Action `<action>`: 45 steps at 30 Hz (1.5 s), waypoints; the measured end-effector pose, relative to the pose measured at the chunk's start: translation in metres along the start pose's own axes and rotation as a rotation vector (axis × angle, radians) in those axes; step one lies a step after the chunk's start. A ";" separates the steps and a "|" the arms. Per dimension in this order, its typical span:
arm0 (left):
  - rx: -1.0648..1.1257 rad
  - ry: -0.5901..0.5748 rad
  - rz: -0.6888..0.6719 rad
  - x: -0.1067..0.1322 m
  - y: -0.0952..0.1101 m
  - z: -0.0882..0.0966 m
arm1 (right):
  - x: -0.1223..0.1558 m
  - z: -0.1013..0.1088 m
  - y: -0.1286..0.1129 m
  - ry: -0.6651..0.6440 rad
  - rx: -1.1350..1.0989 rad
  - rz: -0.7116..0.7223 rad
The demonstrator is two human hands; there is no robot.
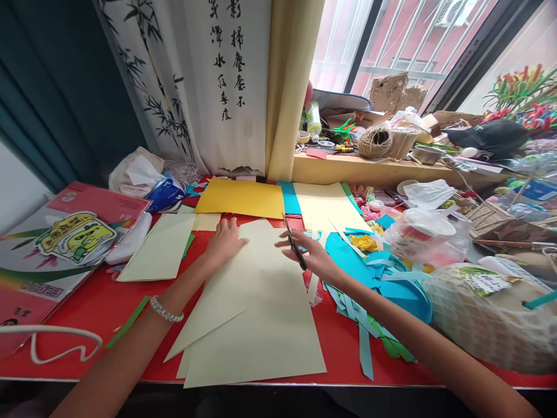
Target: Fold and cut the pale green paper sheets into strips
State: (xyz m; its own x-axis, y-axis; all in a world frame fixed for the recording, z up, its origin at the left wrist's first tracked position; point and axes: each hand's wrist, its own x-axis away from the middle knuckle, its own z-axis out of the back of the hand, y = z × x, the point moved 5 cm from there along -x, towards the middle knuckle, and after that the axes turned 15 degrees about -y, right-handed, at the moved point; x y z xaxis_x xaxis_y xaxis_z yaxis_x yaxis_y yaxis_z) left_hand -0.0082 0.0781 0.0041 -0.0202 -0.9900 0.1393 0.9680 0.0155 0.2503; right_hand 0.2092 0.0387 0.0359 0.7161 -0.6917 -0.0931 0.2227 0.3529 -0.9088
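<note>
A large pale cream paper sheet [261,313] lies folded on the red table [96,302]. My left hand [224,239] rests flat on its upper left part, fingers stretched out. My right hand [310,251] is closed around black scissors [294,241], whose blades point away from me at the sheet's upper right edge. A bead bracelet [166,310] sits on my left wrist.
A second cream sheet [159,249] lies to the left, yellow [241,198] and light cream sheets [324,209] behind. Teal and green paper strips [369,290] pile up on the right beside plastic bags [418,232]. A red booklet [52,249] lies far left. The windowsill [383,168] is cluttered.
</note>
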 end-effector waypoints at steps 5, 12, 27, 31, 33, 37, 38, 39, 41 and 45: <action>0.129 -0.007 -0.004 -0.009 -0.010 -0.015 | 0.029 -0.009 0.019 -0.017 -0.027 -0.130; 0.249 0.016 0.006 -0.007 -0.016 -0.020 | 0.043 -0.012 0.022 0.053 -0.123 -0.162; 0.482 0.019 -0.329 0.008 -0.001 -0.003 | 0.058 -0.018 0.024 -0.087 -0.184 -0.259; 0.562 -0.188 -0.308 0.005 -0.006 -0.010 | 0.057 -0.017 0.031 -0.080 -0.265 -0.286; 0.585 -0.258 -0.239 0.003 -0.011 -0.015 | 0.057 -0.015 0.034 -0.062 -0.324 -0.293; 0.754 -0.302 -0.202 0.003 -0.018 -0.014 | 0.057 -0.014 0.034 -0.078 -0.419 -0.296; 0.772 -0.286 -0.222 0.003 -0.018 -0.011 | 0.056 -0.014 0.033 -0.099 -0.427 -0.293; 0.764 -0.259 -0.249 0.004 -0.019 -0.008 | 0.056 -0.016 0.032 -0.125 -0.428 -0.291; 0.695 -0.228 -0.286 0.005 -0.020 -0.003 | 0.055 -0.019 0.028 -0.181 -0.413 -0.290; 0.651 -0.351 -0.252 0.003 -0.025 -0.009 | 0.054 -0.023 0.024 -0.252 -0.377 -0.302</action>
State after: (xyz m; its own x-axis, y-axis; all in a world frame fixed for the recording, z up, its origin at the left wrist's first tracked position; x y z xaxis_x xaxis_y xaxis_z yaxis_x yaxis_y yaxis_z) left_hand -0.0301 0.0735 -0.0102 -0.4028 -0.8742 0.2711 0.5842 -0.0176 0.8114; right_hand 0.2384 -0.0048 0.0001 0.8035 -0.5389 0.2529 0.2234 -0.1208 -0.9672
